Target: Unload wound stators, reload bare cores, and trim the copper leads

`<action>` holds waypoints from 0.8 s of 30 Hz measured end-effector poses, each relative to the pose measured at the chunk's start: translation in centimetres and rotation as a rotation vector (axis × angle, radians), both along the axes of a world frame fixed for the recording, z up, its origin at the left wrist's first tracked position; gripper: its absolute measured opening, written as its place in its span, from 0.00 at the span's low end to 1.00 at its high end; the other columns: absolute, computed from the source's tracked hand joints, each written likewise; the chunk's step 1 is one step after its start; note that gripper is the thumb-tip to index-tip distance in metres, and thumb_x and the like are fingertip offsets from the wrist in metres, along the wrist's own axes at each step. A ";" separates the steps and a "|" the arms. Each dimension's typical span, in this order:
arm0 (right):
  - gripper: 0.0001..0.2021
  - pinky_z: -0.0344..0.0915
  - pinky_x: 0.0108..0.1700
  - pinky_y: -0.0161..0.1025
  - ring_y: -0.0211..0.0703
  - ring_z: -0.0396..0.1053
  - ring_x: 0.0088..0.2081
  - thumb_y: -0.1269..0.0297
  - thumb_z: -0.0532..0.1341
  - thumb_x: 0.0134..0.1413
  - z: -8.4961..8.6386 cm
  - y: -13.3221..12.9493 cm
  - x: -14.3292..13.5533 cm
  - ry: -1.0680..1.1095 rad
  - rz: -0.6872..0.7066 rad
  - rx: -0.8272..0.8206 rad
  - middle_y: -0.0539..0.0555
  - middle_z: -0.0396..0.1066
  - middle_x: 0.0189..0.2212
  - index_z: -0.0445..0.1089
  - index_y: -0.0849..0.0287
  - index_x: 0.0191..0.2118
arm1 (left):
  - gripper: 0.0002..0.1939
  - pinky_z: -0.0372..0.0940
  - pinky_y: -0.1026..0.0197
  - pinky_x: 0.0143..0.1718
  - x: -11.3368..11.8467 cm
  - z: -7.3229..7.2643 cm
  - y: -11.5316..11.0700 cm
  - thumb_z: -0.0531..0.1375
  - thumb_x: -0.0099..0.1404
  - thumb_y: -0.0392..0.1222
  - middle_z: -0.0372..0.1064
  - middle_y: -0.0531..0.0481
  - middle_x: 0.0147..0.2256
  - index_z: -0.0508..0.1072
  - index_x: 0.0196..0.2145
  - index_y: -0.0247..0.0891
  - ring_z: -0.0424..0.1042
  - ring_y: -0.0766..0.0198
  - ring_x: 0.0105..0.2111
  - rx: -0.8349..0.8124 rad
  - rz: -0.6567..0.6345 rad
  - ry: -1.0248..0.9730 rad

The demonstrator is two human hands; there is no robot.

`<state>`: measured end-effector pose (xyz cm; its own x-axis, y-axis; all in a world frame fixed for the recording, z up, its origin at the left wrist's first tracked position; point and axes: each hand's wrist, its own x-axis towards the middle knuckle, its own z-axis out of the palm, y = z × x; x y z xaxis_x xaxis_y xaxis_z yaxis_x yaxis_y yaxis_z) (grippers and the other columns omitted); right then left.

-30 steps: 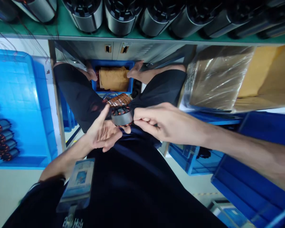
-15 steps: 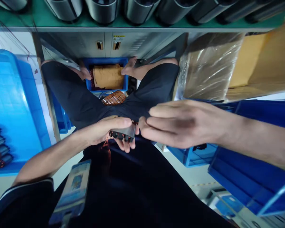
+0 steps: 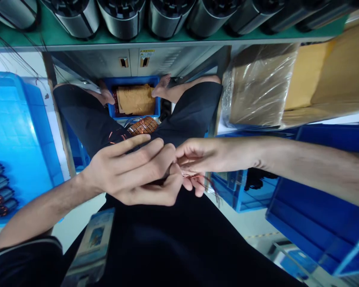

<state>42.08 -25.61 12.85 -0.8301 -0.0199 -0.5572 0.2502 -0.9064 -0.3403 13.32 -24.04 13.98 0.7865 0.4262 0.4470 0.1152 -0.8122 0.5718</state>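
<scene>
My left hand [image 3: 137, 171] is closed over the lap, thumb and fingertips pressed together against the right hand's fingers. What it pinches is hidden. My right hand [image 3: 200, 157] meets it from the right, palm turned partly up, with curled fingers. Thin reddish copper wires [image 3: 199, 176] come out between the hands, lie over the right fingers and trail off to the right. The body of the wire-wound stator seen earlier is covered by my hands. Short copper wire bits [image 3: 116, 136] lie on the dark trousers [image 3: 83, 115].
Metal cylinders [image 3: 122, 24] line the green bench edge [image 3: 167, 34]. A blue tray [image 3: 14, 119] at left holds several wound stators [image 3: 1, 191]. At right are a plastic-wrapped carton [image 3: 260, 87] and blue crates [image 3: 314, 215]. A blue bin [image 3: 107, 85] with cardboard stands between the feet.
My left hand has turned over and moved right, its back now up. The right hand has turned palm-up and lies against it. The stator has gone out of sight; wires now show at right.
</scene>
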 end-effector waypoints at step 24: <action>0.11 0.60 0.32 0.43 0.39 0.68 0.31 0.67 0.64 0.92 8.2 3.1 2.8 -0.316 -0.005 2.178 0.45 0.73 0.32 0.76 0.51 0.47 | 0.40 0.81 0.56 0.41 -4.5 -1.9 -7.9 0.90 0.56 0.77 0.89 0.40 0.38 0.96 0.51 0.41 0.85 0.53 0.33 -2.105 0.686 -0.454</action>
<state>44.88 -22.53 21.08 -0.7316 0.6456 0.2191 0.4856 0.7191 -0.4971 8.81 -31.90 12.07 0.3709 0.4591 -0.8073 -0.3214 0.8790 0.3523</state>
